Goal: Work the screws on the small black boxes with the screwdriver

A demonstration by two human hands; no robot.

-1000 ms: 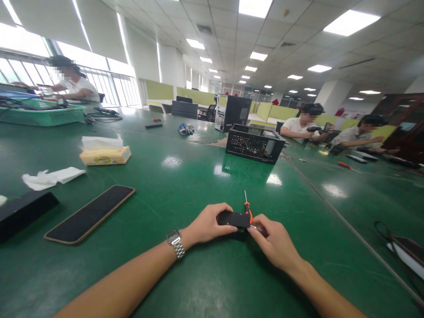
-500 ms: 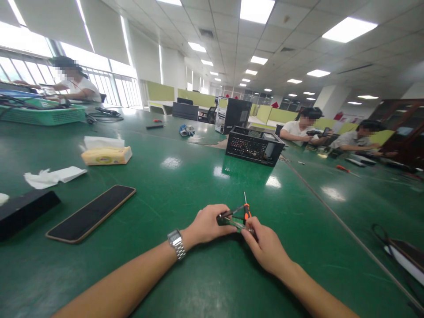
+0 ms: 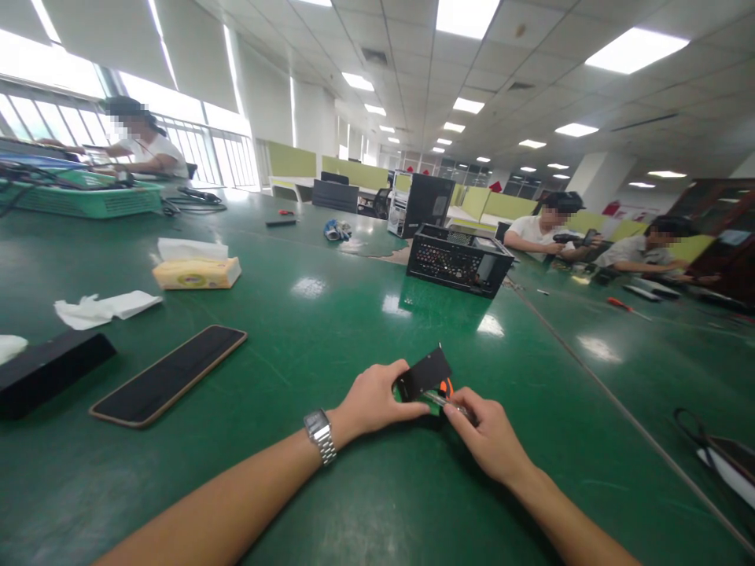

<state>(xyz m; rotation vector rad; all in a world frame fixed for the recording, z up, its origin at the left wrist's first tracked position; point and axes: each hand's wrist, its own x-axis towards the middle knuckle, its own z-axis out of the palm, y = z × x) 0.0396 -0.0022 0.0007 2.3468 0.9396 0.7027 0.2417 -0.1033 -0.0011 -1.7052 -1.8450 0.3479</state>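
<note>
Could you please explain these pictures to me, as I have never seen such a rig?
There is no machine here: a person works bare-handed. Every picture comes from one camera worn on the head, looking forward and down. The left hand holds a flat black rectangular plate; the right hand holds a slim silvery tool close to it, though whether they touch is unclear. On the green tabletop lie a dark-screened phone with a tan edge, a yellow-wrapped tissue pack and, farther off, a black perforated metal computer case.
</note>
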